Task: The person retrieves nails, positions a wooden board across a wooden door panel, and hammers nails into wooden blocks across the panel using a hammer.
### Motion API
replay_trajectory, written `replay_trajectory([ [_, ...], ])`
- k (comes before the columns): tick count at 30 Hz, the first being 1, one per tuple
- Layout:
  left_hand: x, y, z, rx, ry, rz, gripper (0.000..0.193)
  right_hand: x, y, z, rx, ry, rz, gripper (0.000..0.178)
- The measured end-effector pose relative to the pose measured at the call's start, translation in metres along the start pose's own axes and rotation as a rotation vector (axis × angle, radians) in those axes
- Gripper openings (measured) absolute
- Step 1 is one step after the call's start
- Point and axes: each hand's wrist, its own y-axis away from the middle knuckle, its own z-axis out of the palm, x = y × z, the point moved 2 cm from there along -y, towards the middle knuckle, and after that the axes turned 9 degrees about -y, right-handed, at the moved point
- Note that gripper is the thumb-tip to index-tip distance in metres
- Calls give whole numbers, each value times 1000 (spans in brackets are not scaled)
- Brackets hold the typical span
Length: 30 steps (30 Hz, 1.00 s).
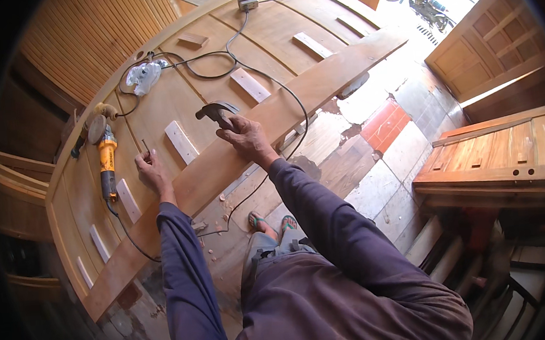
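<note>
My right hand [249, 140] is closed around a claw hammer [219, 113], its dark metal head raised over the work. Pinched in the fingers of my left hand [153, 174] is a thin nail [145, 145] that points up. Both hands are above a large curved wooden door panel [85, 196]. A long plank [335, 77] lies along its near side, under my right hand. Several short pale wood blocks [182, 142] stick out from the plank across the panel. To the left of my left hand lies a yellow and black angle grinder [108, 157].
A black power cord [298, 99] loops over the panel and plank, up to a socket box [248, 2]. A clear plastic bag [145, 78] and a loose wood block [193, 40] lie on the panel. Panelled doors [496, 28] stand at right, above a stack of wooden doors [492, 151].
</note>
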Motion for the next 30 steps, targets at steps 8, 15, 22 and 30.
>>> replay_trajectory([
  [8,9,15,-13,100,7,210,18,-21,2,-7,-5,22,19,41],
  [15,5,26,-29,155,153,157,22,-26,5,-2,-54,-58,141,34],
  [22,17,28,-27,-37,328,37,25,-25,3,-6,-22,-53,155,33],
  [30,4,26,-25,-47,630,-145,26,-29,2,4,-31,-82,192,35],
])
